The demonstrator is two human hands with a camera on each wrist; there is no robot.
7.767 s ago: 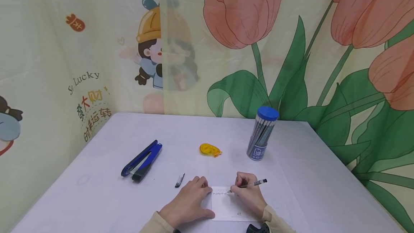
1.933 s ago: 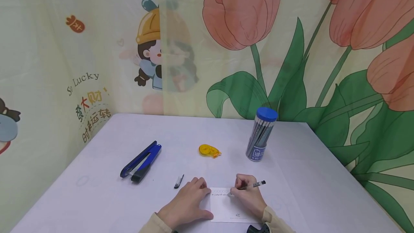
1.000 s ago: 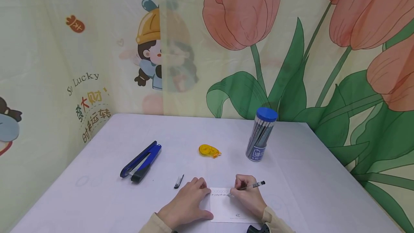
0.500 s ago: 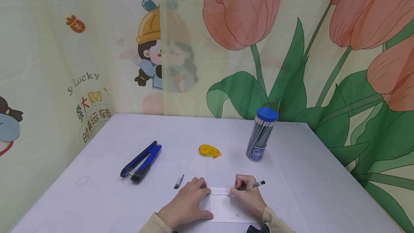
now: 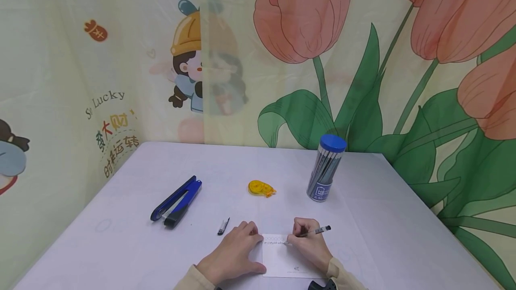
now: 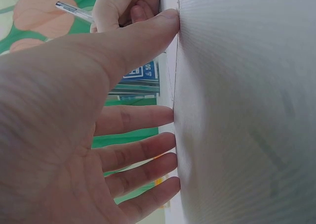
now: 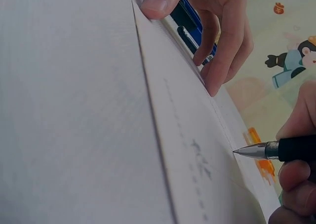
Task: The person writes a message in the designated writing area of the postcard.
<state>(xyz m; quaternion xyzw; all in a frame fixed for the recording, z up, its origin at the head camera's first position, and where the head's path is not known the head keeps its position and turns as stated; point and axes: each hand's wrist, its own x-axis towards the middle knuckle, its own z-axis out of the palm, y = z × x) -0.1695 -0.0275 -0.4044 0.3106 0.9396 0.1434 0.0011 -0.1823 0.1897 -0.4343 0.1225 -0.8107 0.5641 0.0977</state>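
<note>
A white sheet of paper lies at the near side of the table, with a row of handwriting near its far edge and a small printed mark lower down. My right hand pinches a gel pen, its black end slanting up to the right. In the right wrist view the metal tip of the pen meets the paper at the far edge of the sheet. My left hand rests along the paper's left edge, fingers spread and fairly straight, thumb and fingertips touching down in the left wrist view. A pen cap lies beyond it.
Farther back on the white table are a blue stapler at left, a yellow correction tape in the middle, and a clear tub of pencils with a blue lid at right. A printed curtain hangs behind the table.
Both hands keep nearly the same places, with the pen tip still at the row of writing. The head view has shifted very slightly; the other objects have not moved.
</note>
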